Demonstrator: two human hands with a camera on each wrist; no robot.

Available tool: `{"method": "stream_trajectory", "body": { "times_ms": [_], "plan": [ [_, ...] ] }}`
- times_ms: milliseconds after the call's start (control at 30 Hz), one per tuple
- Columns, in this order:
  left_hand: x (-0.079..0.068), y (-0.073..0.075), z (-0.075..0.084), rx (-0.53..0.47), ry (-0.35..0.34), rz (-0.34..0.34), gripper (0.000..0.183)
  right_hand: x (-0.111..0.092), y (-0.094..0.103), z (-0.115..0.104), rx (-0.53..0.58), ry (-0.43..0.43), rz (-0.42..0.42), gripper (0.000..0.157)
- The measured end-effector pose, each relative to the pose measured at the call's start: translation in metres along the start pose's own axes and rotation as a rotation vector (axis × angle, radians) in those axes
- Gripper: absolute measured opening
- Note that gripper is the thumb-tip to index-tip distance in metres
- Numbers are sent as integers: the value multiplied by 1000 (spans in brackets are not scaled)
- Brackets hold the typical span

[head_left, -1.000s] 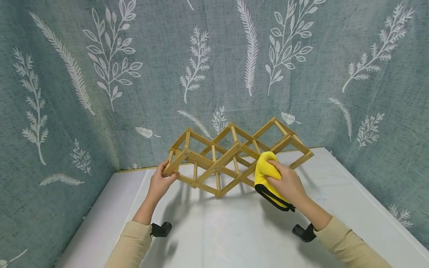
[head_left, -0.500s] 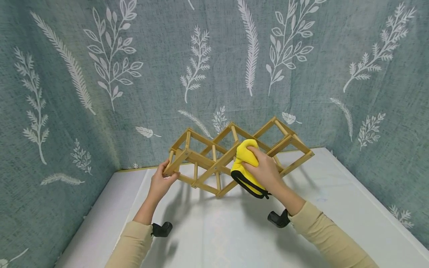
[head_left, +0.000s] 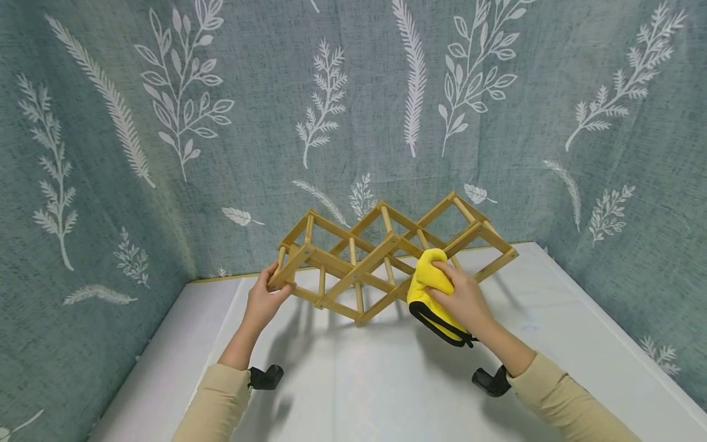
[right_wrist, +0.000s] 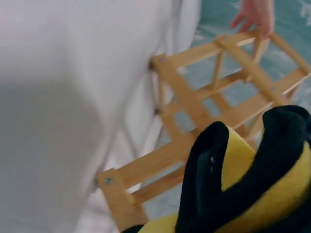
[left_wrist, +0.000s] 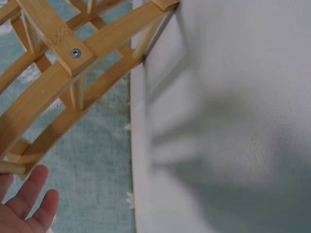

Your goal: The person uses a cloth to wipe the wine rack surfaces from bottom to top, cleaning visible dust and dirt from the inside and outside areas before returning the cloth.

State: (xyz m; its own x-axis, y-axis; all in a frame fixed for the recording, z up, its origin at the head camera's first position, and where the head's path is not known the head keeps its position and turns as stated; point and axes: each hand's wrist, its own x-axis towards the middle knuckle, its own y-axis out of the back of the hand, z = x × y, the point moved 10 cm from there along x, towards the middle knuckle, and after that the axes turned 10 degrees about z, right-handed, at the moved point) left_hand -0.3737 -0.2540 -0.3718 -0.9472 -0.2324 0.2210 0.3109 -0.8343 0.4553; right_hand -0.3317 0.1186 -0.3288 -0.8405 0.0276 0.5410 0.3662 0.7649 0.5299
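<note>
A folding lattice rack of light wood [head_left: 353, 277] stands tilted on the white table, its left end raised. My left hand [head_left: 267, 299] grips that left end, thumb in front and fingers behind. In the left wrist view a few fingers [left_wrist: 34, 191] show by the rack's lower bar. My right hand [head_left: 461, 301] holds a folded yellow cloth [head_left: 428, 276] with black edging against the rack's front slats, right of the middle. The cloth covers part of the slats there. In the right wrist view the bunched cloth [right_wrist: 238, 160] hides the right hand.
The white table [head_left: 353, 380] runs back to a grey-green curtain [head_left: 375, 123] with white leaf prints, which also closes both sides. Black wrist cameras [head_left: 267, 377] sit at both sleeves. The rack's shadows fall on the table.
My right hand slid the cloth left along the rack to near its middle, then back to the right and down. The left hand and the rack have stayed in place.
</note>
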Motion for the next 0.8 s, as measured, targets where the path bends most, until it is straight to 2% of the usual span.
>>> {"method": "stream_trajectory", "body": {
  "times_ms": [133, 400, 500, 633, 733, 800],
  "plan": [
    [1, 2, 1, 7, 1, 3, 70, 8, -11, -1, -1, -19, -3, 49],
    [0, -1, -1, -5, -4, 5, 69, 19, -18, -40, 79, 11, 20, 50],
    [-2, -2, -3, -4, 2, 5, 70, 13, -16, -46, 97, 22, 16, 50],
    [-2, -2, -4, -11, 4, 2, 71, -4, -18, -46, 82, 58, 1, 50],
    [-1, -1, -3, -17, 1, 6, 70, -17, -30, -37, 60, 47, -43, 50],
    [0, -1, -2, -19, -2, 7, 69, -23, -43, -25, 49, 8, -87, 51]
  ]
}}
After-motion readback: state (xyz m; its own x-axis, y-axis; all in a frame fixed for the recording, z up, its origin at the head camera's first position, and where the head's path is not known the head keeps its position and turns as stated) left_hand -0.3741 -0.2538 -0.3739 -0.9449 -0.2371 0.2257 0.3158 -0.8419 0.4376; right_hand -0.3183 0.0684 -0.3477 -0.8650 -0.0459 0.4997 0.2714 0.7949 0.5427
